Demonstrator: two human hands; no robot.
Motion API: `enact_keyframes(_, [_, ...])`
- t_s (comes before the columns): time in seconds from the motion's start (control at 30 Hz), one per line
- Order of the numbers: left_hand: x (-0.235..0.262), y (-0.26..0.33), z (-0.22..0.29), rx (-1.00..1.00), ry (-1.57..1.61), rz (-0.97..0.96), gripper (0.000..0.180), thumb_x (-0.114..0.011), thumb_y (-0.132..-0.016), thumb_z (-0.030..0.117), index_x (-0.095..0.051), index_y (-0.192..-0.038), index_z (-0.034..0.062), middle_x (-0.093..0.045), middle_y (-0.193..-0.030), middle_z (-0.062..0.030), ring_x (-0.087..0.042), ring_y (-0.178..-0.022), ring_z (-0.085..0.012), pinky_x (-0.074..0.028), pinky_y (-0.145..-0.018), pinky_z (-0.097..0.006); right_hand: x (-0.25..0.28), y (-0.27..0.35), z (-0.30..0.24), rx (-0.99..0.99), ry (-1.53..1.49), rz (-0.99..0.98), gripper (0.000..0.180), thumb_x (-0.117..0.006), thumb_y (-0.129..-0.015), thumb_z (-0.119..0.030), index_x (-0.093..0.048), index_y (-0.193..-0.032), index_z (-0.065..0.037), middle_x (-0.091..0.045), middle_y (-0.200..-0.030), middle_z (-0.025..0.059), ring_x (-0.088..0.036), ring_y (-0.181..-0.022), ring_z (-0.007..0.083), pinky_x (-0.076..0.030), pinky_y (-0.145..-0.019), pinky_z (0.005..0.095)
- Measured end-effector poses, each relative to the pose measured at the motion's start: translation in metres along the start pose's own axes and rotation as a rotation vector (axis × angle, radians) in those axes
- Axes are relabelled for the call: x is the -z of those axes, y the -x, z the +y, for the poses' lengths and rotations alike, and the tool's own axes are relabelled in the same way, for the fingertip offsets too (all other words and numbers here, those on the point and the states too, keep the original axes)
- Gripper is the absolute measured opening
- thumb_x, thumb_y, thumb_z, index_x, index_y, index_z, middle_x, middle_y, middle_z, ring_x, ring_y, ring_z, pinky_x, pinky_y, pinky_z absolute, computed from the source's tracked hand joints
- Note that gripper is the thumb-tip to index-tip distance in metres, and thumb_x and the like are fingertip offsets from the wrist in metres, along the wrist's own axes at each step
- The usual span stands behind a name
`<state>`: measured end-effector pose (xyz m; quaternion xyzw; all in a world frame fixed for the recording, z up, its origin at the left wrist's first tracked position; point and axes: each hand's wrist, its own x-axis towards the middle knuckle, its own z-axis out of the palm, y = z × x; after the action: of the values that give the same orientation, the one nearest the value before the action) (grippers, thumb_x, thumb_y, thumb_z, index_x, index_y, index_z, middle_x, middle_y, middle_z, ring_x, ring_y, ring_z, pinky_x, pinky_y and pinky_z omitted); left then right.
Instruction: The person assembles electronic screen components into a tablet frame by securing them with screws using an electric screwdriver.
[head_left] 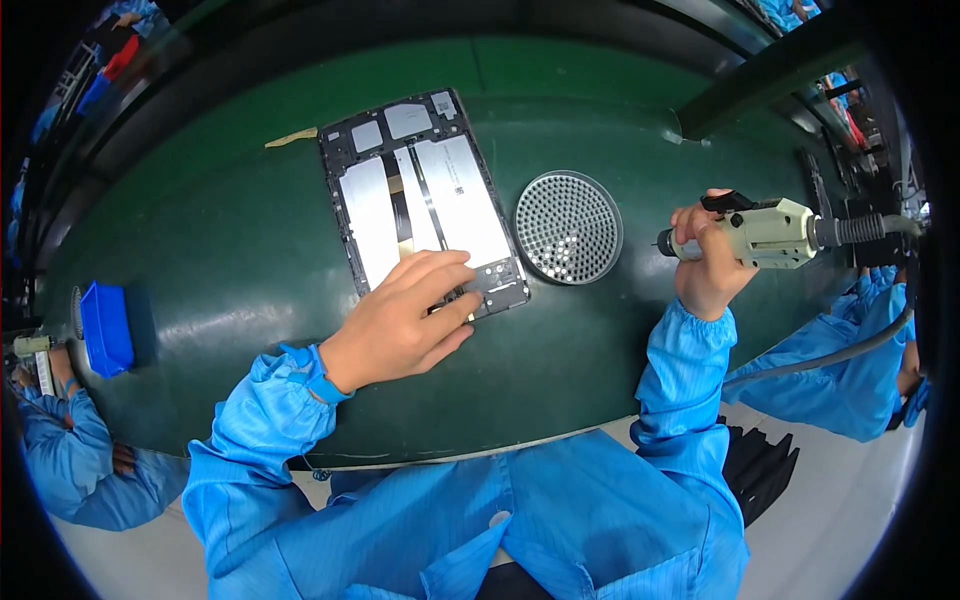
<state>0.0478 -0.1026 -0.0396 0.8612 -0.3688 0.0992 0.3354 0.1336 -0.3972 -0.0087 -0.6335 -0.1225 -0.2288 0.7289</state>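
Note:
An opened tablet (465,195) lies on the green bench, its silver battery cells and black frame facing up. Across its near end rests my left hand (410,315), fingers stretched over the lower circuit area and partly hiding it. My right hand (708,255) is wrapped round a pale green electric screwdriver (770,235), held sideways with its tip pointing left, apart from the tablet. Between the tablet and the screwdriver sits a round dish (569,228) with a perforated plate; some of its holes hold small shiny pieces, likely screws.
A blue bin (106,328) stands at the left of the bench (240,250). A yellowish strip (291,138) lies beside the tablet's far left corner. The screwdriver's cable (850,350) hangs at the right. Co-workers in blue sleeves (70,450) sit on both sides. A green post (770,80) rises at far right.

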Motion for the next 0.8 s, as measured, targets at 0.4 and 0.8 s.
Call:
enact_keyframes(0.4, [-0.003,0.0,0.001,0.016,-0.11,-0.03,0.048,-0.074,-0.067,0.009,-0.056,-0.11,-0.0029,-0.05,-0.113,-0.02,-0.046,-0.115,-0.0411,-0.041,-0.095,-0.049,0.014,-0.002,0.003,-0.028,0.13,0.078,0.03,-0.057,-0.073,-0.002,-0.055,-0.103,0.005,-0.054,-0.07,0.0083,-0.053,-0.057,0.0188,-0.047,-0.058,0.0323])
enact_keyframes(0.8, [-0.01,-0.034,-0.012,0.054,-0.288,-0.128,0.074,-0.073,-0.052,0.033,-0.052,-0.113,-0.0026,-0.046,-0.123,-0.0253,-0.039,-0.122,-0.0431,-0.029,-0.104,-0.054,0.031,0.004,0.024,-0.007,0.048,-0.012,0.025,-0.056,-0.081,-0.001,-0.054,-0.106,0.002,-0.052,-0.071,0.0063,-0.047,-0.059,0.0129,-0.044,-0.064,0.0296])
